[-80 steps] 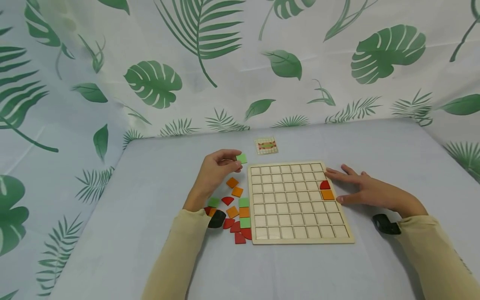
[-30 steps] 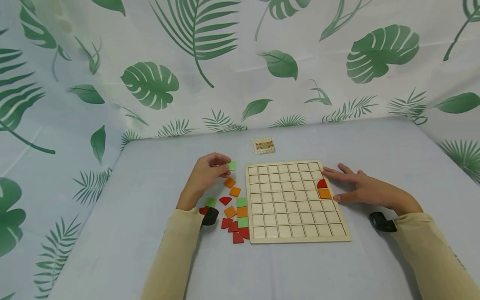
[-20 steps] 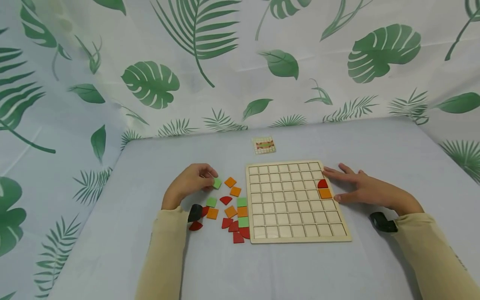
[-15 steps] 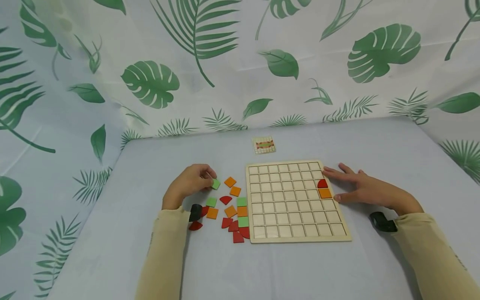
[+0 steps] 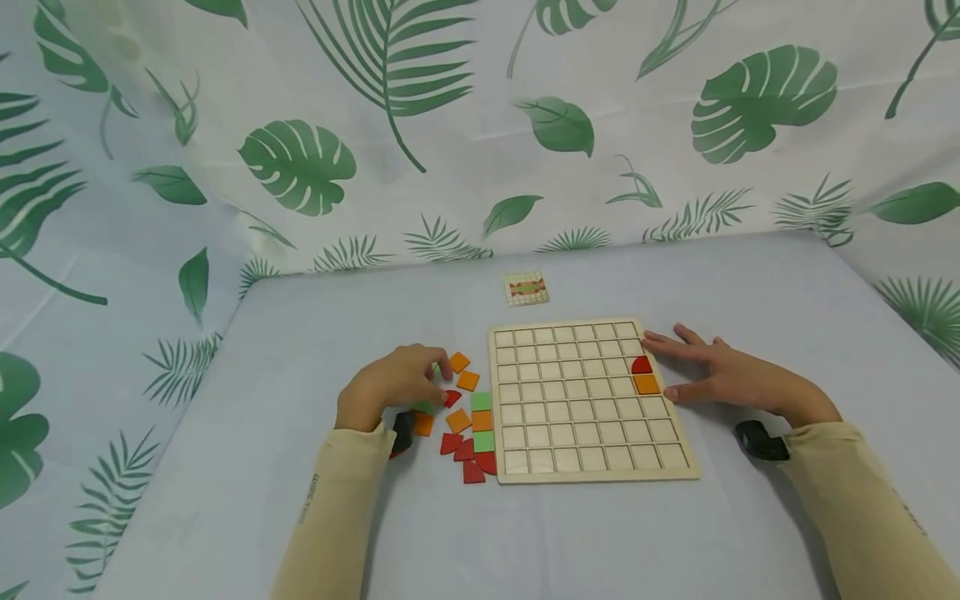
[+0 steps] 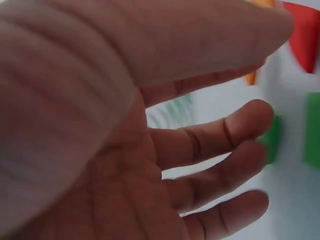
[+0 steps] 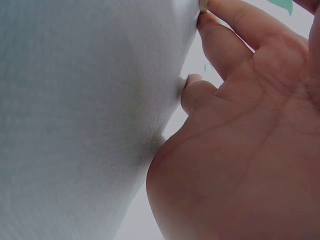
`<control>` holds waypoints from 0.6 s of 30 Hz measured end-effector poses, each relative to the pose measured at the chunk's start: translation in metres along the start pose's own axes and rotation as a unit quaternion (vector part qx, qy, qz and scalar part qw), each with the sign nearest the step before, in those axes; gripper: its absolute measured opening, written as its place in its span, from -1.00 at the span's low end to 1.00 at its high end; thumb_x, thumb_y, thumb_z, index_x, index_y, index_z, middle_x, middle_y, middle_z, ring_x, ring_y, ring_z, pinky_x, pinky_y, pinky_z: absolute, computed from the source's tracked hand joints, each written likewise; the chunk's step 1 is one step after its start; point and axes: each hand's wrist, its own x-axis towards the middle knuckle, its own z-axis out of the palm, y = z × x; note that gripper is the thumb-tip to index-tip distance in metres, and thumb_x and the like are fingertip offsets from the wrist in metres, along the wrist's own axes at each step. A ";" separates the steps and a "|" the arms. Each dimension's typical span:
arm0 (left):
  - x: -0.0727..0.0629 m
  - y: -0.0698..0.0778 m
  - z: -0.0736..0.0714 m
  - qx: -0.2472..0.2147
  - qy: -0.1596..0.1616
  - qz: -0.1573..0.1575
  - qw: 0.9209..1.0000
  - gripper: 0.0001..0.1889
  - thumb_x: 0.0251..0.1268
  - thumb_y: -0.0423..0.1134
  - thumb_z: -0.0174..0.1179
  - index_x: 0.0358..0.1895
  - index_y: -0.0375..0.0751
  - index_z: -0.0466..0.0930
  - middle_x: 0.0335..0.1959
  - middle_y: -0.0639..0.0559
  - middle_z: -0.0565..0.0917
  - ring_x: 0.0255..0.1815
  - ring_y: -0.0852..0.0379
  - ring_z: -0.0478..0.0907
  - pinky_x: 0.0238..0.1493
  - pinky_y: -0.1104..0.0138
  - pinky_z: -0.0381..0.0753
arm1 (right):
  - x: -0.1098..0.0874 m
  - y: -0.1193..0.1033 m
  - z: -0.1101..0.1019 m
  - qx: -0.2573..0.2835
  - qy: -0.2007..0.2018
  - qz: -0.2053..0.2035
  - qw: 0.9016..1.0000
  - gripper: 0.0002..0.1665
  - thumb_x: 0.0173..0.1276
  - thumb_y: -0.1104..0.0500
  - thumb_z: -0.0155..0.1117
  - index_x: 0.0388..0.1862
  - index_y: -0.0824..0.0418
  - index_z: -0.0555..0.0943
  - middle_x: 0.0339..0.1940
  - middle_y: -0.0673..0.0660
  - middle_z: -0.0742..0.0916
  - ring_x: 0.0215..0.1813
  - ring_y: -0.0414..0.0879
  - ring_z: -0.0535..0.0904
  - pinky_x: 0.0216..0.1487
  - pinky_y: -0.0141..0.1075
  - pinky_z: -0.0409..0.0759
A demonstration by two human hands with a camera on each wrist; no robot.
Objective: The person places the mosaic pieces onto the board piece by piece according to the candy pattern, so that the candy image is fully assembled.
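Note:
My left hand hovers palm down over loose tiles, with relaxed, parted fingers and nothing gripped. Its thumb tip overlaps a red quarter-circle tile in the head view. A green square tile lies just beyond the fingertips in the left wrist view, partly covered. Orange square tiles lie right of that hand. My right hand rests on the table, fingers spread and touching the right edge of the wooden grid board. Near that edge, the board holds a red quarter-circle above an orange square.
Along the board's left edge runs a column of green, orange and red tiles. Several red tiles lie near its lower end. A small pattern card lies behind the board. Leaf-printed cloth hangs around the table.
My left hand moved from behind the tiles toward the left, let go of the green square there, then shifted right toward the red quarter-circle. My right hand stayed at the board's edge.

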 end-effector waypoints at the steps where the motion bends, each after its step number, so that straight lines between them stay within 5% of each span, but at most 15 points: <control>1: 0.000 0.002 0.003 0.011 0.000 -0.001 1.000 -0.81 0.38 -0.26 0.43 -0.03 -0.04 0.67 -0.13 -0.03 0.57 -0.02 -0.05 0.45 -0.14 0.13 0.56 | 0.000 0.000 0.000 -0.002 0.000 0.001 1.000 0.05 0.39 0.02 0.53 0.73 0.18 0.24 0.76 0.43 0.01 0.68 0.56 -0.41 0.45 0.55 -0.52; 5: 0.000 0.007 0.008 0.047 0.007 0.003 0.999 -0.78 0.34 -0.23 0.50 -0.10 -0.01 0.63 -0.13 -0.04 0.52 0.05 -0.11 0.34 -0.16 0.10 0.49 | 0.001 -0.001 -0.001 -0.005 -0.001 0.005 1.000 0.05 0.39 0.02 0.53 0.74 0.16 0.23 0.76 0.44 0.00 0.68 0.56 -0.41 0.45 0.56 -0.50; 18: 0.004 0.014 0.013 0.062 0.008 -0.009 0.998 -0.81 0.35 -0.25 0.48 -0.21 -0.13 0.61 -0.20 -0.05 0.51 -0.03 -0.07 0.36 -0.20 0.16 0.45 | 0.000 0.000 0.000 -0.005 0.000 0.002 1.000 0.05 0.40 0.00 0.53 0.74 0.17 0.24 0.76 0.36 0.08 0.72 0.46 -0.37 0.47 0.52 -0.52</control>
